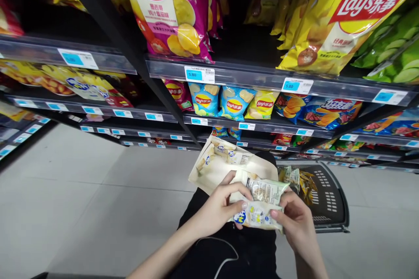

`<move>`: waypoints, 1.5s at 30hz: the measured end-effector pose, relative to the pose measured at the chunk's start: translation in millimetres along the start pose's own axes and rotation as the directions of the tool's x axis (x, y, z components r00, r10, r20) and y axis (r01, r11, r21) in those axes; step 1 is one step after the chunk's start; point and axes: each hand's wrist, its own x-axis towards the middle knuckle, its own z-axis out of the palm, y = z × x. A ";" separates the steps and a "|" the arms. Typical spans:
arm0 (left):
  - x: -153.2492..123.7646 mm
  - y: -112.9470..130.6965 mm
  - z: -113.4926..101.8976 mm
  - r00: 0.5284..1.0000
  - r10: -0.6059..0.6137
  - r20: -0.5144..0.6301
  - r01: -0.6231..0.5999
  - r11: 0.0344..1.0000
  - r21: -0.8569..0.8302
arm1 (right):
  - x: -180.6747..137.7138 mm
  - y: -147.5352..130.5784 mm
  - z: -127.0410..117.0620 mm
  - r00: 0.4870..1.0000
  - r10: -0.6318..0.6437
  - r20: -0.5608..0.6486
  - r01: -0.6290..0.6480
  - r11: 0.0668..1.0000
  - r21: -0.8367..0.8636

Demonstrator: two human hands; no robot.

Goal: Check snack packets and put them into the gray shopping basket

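Note:
Both of my hands grip a small stack of white snack packets (262,202) low in the view. My left hand (218,209) pinches the stack from the left, thumb on top. My right hand (296,220) closes on its right end. Just behind the packets lies an open cream carton (216,172) with several similar packets (229,153) inside. Right of it sits a dark shopping basket (329,200) with green and yellow wrapped snacks (299,181) in it.
Store shelves fill the upper view, hung with large Lay's chip bags, one magenta (170,8) and one yellow (347,13), above smaller blue and yellow bags (234,104). Blue price tags (199,74) line the shelf edges. Grey tiled floor (81,209) spreads to the left.

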 end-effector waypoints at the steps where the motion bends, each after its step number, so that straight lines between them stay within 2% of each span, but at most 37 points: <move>1: 1.6 2.0 0.7 1.000 0.000 0.003 0.000 1.000 0.030 | 0.4 0.4 1.8 1.000 -0.004 -0.009 0.004 1.000 -0.003; 5: 9.8 5.1 3.4 0.992 0.069 -0.105 -0.047 0.979 0.196 | 1.4 -0.3 7.4 0.999 -0.036 -0.015 0.035 0.998 -0.058; 11: 16.5 -4.8 10.1 0.973 0.071 -0.220 -0.060 0.997 0.058 | 4.4 8.6 -1.1 0.999 -0.018 0.033 0.020 0.999 -0.038; 16: 20.5 -6.9 9.6 0.981 0.068 -0.183 -0.064 0.998 0.027 | 9.1 6.0 -0.5 0.998 0.057 0.012 -0.057 0.997 0.053; 21: 25.6 -11.3 -7.3 0.982 0.133 -0.135 -0.132 0.991 0.013 | 14.3 0.3 -0.3 0.990 0.141 0.027 -0.144 0.973 0.181; 25: 26.4 -14.5 -18.6 1.000 0.023 -0.011 -0.023 0.999 -0.037 | 18.4 4.8 -5.3 0.990 0.138 0.033 -0.142 0.966 0.214; 29: 24.0 -12.8 -21.1 0.999 -0.034 0.039 0.028 0.990 0.140 | 18.5 11.5 -5.5 0.987 0.162 0.012 -0.162 0.970 0.183; 32: 21.5 -11.7 -21.9 0.993 -0.090 0.080 0.076 0.985 0.156 | 16.2 14.5 -4.0 0.980 0.195 -0.040 -0.185 0.967 0.175; 37: 19.7 -12.6 -21.0 1.000 0.018 -0.001 -0.017 0.985 0.170 | 18.4 13.3 -5.7 0.989 0.144 -0.023 -0.140 0.982 0.127; 41: 21.1 -17.2 -12.5 0.996 0.064 -0.057 -0.061 0.997 0.049 | 22.0 10.9 -4.4 0.996 0.088 0.028 -0.090 0.992 0.091; 45: 22.7 -17.1 -0.7 0.983 0.122 -0.139 -0.115 0.992 0.055 | 18.2 9.2 2.7 0.997 0.082 -0.014 -0.081 0.996 0.047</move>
